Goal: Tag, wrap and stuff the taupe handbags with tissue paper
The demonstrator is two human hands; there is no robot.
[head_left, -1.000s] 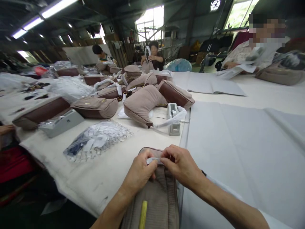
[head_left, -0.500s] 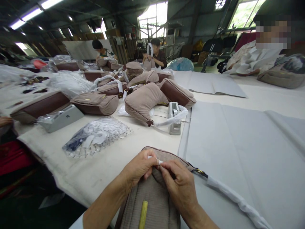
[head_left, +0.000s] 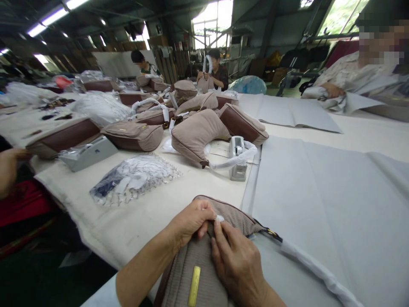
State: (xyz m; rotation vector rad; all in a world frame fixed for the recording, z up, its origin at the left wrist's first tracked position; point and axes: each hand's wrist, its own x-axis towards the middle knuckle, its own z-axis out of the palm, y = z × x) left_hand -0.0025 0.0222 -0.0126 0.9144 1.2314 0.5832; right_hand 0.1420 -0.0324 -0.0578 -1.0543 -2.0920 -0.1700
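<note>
A taupe ribbed handbag [head_left: 204, 266] with dark piping and a gold-coloured metal bar [head_left: 194, 285] lies before me at the table's near edge. My left hand [head_left: 190, 221] is closed at the bag's upper part, thumb and finger pinching a small white scrap [head_left: 220, 218], perhaps paper or tape. From the other side, the fingertips of my right hand [head_left: 239, 260] press on that scrap, its lower fingers resting against the bag. A strap wrapped in white [head_left: 322, 273] runs off to the right from a gold-coloured clasp [head_left: 271, 232].
Beyond the bag stands a grey tape dispenser [head_left: 238, 170] beside a pile of taupe bags [head_left: 198, 132]. A plastic bag of strung tags [head_left: 134, 179] lies left. Grey sheets [head_left: 319, 187] cover the right. A co-worker's hand [head_left: 9, 168] is at the left edge; others work farther off.
My right hand's fingers have straightened and dropped slightly against the bag, showing more of the white scrap. The view has shifted a little left. At left, a co-worker's hand has come farther into view.
</note>
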